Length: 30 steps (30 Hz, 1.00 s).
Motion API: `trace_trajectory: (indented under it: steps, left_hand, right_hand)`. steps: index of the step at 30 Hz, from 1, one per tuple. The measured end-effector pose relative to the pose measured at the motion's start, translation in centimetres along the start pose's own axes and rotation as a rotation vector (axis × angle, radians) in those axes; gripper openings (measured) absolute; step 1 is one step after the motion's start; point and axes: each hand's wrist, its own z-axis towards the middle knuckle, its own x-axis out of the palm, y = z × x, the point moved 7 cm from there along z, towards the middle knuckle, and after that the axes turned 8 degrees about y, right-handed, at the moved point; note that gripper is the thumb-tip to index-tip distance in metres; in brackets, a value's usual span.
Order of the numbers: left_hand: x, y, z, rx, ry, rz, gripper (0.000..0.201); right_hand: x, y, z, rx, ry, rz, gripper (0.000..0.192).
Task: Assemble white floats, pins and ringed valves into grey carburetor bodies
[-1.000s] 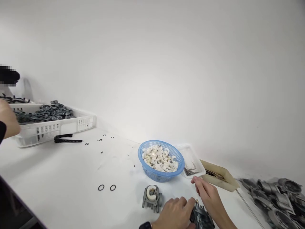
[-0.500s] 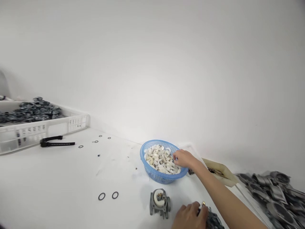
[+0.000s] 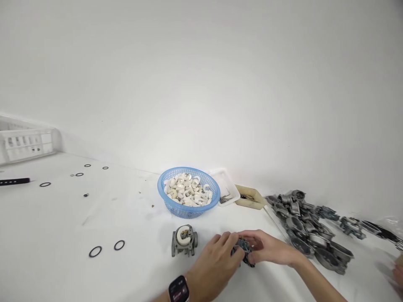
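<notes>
My left hand (image 3: 217, 262), with a watch on its wrist, is closed around a dark grey metal carburetor body (image 3: 244, 249) low on the table. My right hand (image 3: 267, 249) grips the same body from the right, fingers over its top and thumb at its side. Most of that part is covered by my fingers, and I cannot see whether a float is pinched there. Left of my hands a second carburetor body (image 3: 192, 241) stands with a white float (image 3: 182, 235) in it. Behind is a blue basket (image 3: 185, 212) full of white floats.
A white tray (image 3: 231, 186) and a cream tray (image 3: 261, 202) hold thin parts. Carburetor castings (image 3: 302, 226) are heaped on the right. Black rings (image 3: 95, 251) lie on the left, before a white crate (image 3: 28, 144). Part of someone's hand (image 3: 398, 268) shows at the right edge.
My right hand has left the blue basket and come down to the carburetor body in my left hand. The view has swung right, showing more of the castings.
</notes>
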Motion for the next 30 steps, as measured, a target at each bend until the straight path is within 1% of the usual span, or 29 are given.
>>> trace_trajectory:
  steps: [2,3,4,7,8,10,11,13,15,17,18,19,21,23,25,27,30]
  left_hand:
    - [-0.2,-0.4,-0.1,0.047,0.008,0.023,0.029]
    - [-0.1,-0.5,-0.1,0.046,0.014,0.001,0.030]
    - [0.0,-0.3,-0.1,0.025,0.018,-0.050,0.035]
    - [0.8,0.7,-0.2,-0.106,0.038,-0.313,0.068]
    - [1.2,1.1,-0.3,-0.147,0.058,-0.395,0.073]
    - [1.8,1.5,-0.3,-0.197,0.109,-0.485,0.067]
    - [2.1,1.6,-0.3,-0.208,0.132,-0.503,0.063]
    - [2.3,1.9,-0.2,-0.216,0.154,-0.500,0.060]
    - [2.4,2.0,0.0,-0.209,0.162,-0.470,0.062]
    - [2.9,2.1,0.2,-0.195,0.180,-0.429,0.064]
    - [3.2,2.1,0.4,-0.186,0.188,-0.403,0.065]
    - [3.5,2.2,0.5,-0.171,0.196,-0.374,0.066]
    - [4.1,2.3,0.8,-0.137,0.191,-0.284,0.068]
    - [4.6,2.5,1.1,-0.116,0.165,-0.188,0.058]
    - [5.0,2.9,1.4,-0.121,0.142,-0.115,0.039]
    - [5.4,3.1,1.7,-0.137,0.137,-0.075,0.030]
    - [5.7,3.1,2.2,-0.148,0.126,-0.029,0.030]
  right_hand:
    - [1.3,0.4,-0.4,-0.046,0.061,0.154,0.056]
    - [1.5,0.5,-0.6,-0.045,0.052,0.167,0.060]
    - [1.5,0.6,-1.0,-0.025,0.008,0.133,0.064]
    - [1.4,0.5,-2.3,0.049,-0.106,-0.025,0.071]
    - [1.4,0.4,-2.7,0.056,-0.114,-0.062,0.072]
    - [0.9,0.7,-3.4,0.050,-0.104,-0.116,0.076]
    - [0.3,1.0,-3.7,0.041,-0.103,-0.141,0.077]
    - [-2.0,2.4,-4.0,0.006,-0.139,-0.185,0.075]
    - [-5.0,5.1,-3.3,-0.066,-0.208,-0.239,0.063]
    - [-7.2,8.4,-1.2,-0.153,-0.258,-0.351,0.049]
    - [-7.9,9.9,0.4,-0.165,-0.281,-0.462,0.043]
    - [-8.1,11.1,2.3,-0.166,-0.283,-0.519,0.039]
    - [-7.4,12.8,6.7,-0.162,-0.260,-0.620,0.034]
    - [-5.8,13.5,10.9,-0.129,-0.211,-0.744,0.023]
    - [-4.4,13.4,14.1,-0.065,-0.163,-0.863,0.021]
    - [-3.5,13.2,16.3,0.015,-0.134,-0.959,0.026]
    - [-3.4,13.0,17.8,0.123,-0.118,-1.055,0.030]
